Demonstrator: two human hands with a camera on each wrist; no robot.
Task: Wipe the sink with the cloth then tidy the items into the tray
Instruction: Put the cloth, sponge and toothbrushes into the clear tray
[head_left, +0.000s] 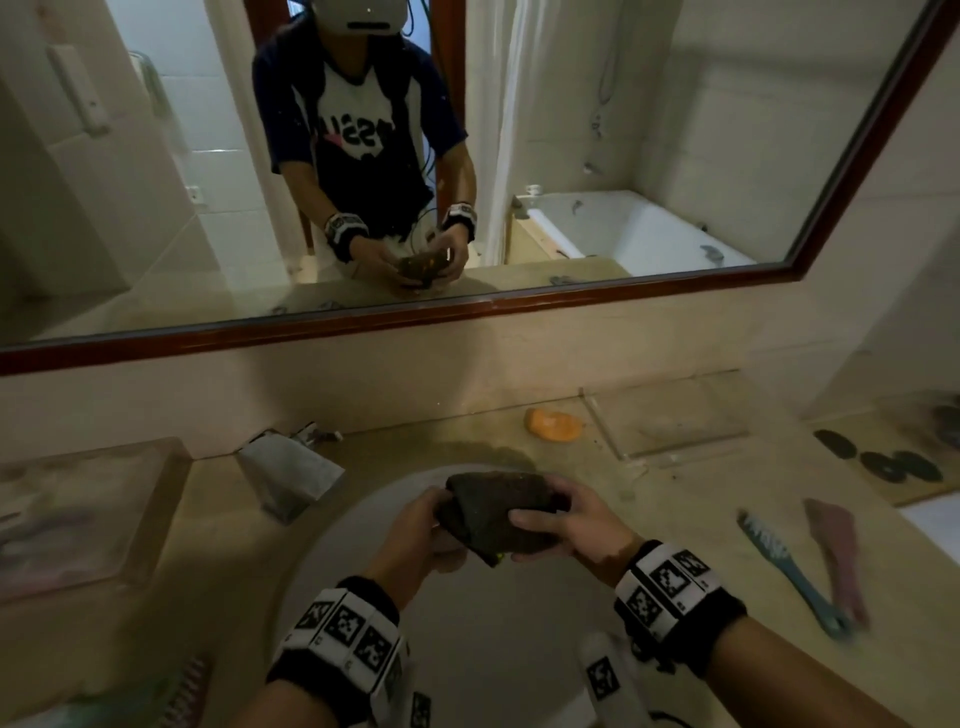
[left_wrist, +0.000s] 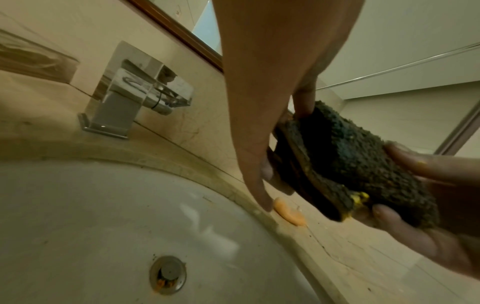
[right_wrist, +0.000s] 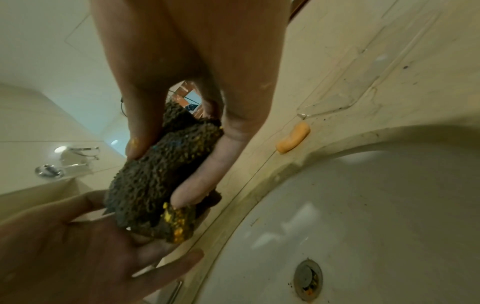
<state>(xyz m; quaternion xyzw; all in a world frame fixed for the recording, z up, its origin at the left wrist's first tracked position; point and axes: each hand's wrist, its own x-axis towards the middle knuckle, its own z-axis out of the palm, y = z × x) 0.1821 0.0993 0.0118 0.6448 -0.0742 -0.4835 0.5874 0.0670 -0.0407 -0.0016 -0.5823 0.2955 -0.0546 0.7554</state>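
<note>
A dark, folded cloth (head_left: 498, 512) with yellow flecks is held in both hands above the white sink (head_left: 467, 634). My left hand (head_left: 441, 519) pinches its left end between thumb and fingers (left_wrist: 255, 164). My right hand (head_left: 524, 535) grips the right end, thumb on top and fingers underneath (right_wrist: 197, 185). The cloth (left_wrist: 350, 160) hangs clear of the basin (left_wrist: 91, 226). A clear tray (head_left: 670, 423) lies on the counter at the back right, with an orange soap bar (head_left: 553, 425) just left of it.
A square chrome tap (head_left: 291, 470) stands behind the sink on the left. A blue brush (head_left: 789, 566), a pink item (head_left: 836, 545) and black discs (head_left: 883, 462) lie on the right counter. Another clear tray (head_left: 78, 509) sits far left. The drain (left_wrist: 167, 274) holds orange bits.
</note>
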